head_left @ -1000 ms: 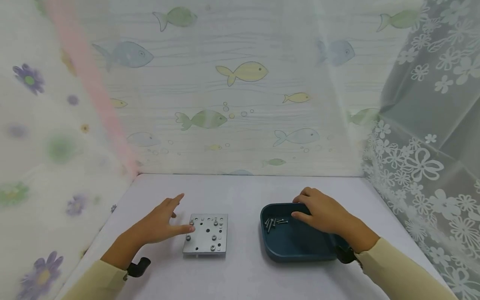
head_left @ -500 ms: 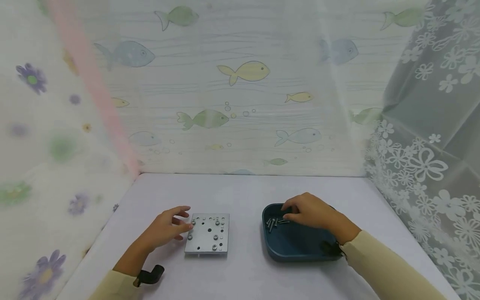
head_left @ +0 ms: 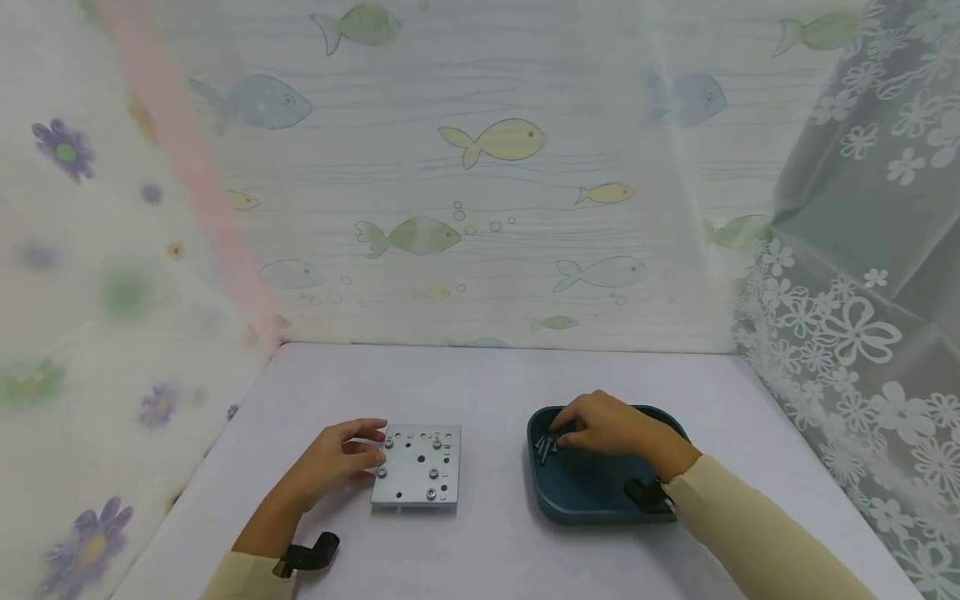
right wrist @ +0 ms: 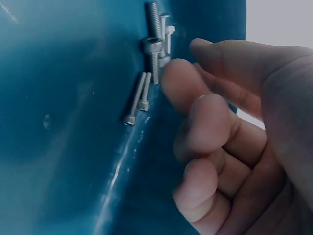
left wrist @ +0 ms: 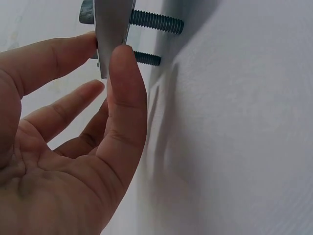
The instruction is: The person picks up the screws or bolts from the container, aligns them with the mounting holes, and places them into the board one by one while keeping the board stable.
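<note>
A square silver metal plate (head_left: 402, 460) with holes and several socket-head bolts in its face is in the head view, left of the middle. My left hand (head_left: 333, 467) pinches its left edge, thumb and a finger on opposite faces. In the left wrist view, threaded bolt shanks (left wrist: 157, 22) stick out of the plate's underside. My right hand (head_left: 611, 427) reaches into a dark blue tray (head_left: 585, 493), fingers bent. Several loose socket-head screws (right wrist: 153, 45) lie there close to the fingertips in the right wrist view. Thumb and forefinger are apart, with no screw showing between them.
Plate and tray stand apart on a white-covered table (head_left: 491, 542). A fish-patterned curtain (head_left: 495, 292) hangs behind it, a flowered sheet (head_left: 112, 333) at the left and a lace-like sheet (head_left: 832, 333) at the right. Each wrist wears a black camera mount.
My left hand has moved right, its fingers closing onto the plate's edge. My right hand has moved left and down within the tray, from the back rim to the screws.
</note>
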Demonstrator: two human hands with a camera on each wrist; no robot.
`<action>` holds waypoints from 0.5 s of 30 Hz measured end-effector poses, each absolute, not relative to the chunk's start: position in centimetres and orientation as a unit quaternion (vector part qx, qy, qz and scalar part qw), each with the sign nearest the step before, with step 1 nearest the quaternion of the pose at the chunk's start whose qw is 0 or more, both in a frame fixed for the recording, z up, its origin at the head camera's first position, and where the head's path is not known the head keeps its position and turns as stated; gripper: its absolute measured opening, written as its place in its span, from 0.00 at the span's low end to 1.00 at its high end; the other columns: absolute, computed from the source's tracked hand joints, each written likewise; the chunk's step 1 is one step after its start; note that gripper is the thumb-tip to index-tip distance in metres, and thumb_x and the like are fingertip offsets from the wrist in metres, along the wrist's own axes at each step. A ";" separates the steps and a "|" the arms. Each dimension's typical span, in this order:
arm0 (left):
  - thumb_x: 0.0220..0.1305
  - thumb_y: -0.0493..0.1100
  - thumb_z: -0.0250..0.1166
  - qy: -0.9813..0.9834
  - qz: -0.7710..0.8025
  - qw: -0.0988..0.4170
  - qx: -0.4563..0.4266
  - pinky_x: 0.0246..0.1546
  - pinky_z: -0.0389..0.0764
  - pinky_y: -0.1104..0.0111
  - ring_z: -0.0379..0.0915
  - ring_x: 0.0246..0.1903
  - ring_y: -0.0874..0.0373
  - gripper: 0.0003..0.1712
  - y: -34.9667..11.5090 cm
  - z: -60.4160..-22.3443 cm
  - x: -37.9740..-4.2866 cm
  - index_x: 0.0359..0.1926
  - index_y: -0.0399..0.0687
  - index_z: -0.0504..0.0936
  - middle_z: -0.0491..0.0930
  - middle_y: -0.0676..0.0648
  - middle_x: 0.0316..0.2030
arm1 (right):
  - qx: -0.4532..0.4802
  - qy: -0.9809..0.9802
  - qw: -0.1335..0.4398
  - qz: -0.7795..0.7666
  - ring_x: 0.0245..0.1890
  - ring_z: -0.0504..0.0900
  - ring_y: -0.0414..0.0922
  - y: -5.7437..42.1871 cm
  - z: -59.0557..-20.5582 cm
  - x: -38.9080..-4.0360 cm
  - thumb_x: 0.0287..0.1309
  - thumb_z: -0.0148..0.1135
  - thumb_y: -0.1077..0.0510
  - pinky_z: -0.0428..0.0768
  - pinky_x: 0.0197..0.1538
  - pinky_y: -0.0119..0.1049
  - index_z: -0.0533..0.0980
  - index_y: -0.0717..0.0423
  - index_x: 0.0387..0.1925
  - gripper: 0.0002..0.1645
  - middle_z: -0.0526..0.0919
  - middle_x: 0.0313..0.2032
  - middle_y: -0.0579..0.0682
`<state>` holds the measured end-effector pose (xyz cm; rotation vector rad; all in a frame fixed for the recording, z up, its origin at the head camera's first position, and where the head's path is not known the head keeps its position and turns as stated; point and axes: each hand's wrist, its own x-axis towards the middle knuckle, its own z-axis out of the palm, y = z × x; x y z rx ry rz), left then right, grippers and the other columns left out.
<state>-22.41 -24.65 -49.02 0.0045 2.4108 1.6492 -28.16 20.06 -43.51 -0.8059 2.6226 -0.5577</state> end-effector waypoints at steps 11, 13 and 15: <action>0.60 0.42 0.76 0.787 0.604 0.125 0.002 0.44 0.89 0.59 0.80 0.56 0.49 0.37 -24.7 -49.6 -22.3 0.70 0.50 0.75 0.75 0.39 0.63 | -0.262 0.917 0.202 -0.224 0.22 0.83 0.40 19.7 -44.6 -28.6 0.66 0.69 0.55 0.81 0.28 0.34 0.85 0.51 0.55 0.17 0.84 0.21 0.42; 0.60 0.43 0.76 0.784 0.608 0.126 0.000 0.44 0.89 0.59 0.80 0.56 0.49 0.38 -24.8 -49.7 -22.2 0.71 0.51 0.75 0.75 0.39 0.63 | -0.264 0.916 0.201 -0.226 0.22 0.83 0.40 19.6 -44.8 -28.7 0.66 0.70 0.56 0.80 0.28 0.34 0.85 0.51 0.54 0.16 0.84 0.21 0.42; 0.60 0.44 0.77 0.781 0.611 0.127 -0.003 0.45 0.88 0.60 0.79 0.57 0.49 0.38 -24.9 -49.9 -22.1 0.71 0.52 0.75 0.75 0.40 0.63 | -0.268 0.915 0.199 -0.228 0.22 0.83 0.41 19.5 -44.9 -28.7 0.66 0.70 0.56 0.80 0.27 0.34 0.85 0.52 0.53 0.15 0.84 0.20 0.42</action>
